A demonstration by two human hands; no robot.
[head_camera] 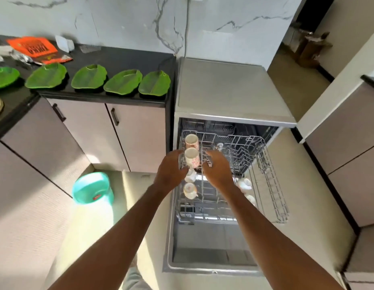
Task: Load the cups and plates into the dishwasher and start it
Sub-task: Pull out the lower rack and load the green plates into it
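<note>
Five plates outstanding, Inspector?

Confirmed. Five green plates (121, 81) sit in a row on the worktop (123, 57), upper left of frame. Two cups (191, 141) stand mouth down at the left of the pulled-out rack (244, 147), centre frame. Further cups (190, 190) lie lower down.

And the hands?

Left hand (171, 170) and right hand (218, 171) flank the nearer cup (192, 159), fingers bent down toward the wires. Whether either grip closes on wire or cup, I cannot tell.

Recommendation?

Seat that cup squarely between the tines, clear of its neighbour. Check for wobble before leaving it, since a leaning cup would likely tip when the rack slides.
</note>
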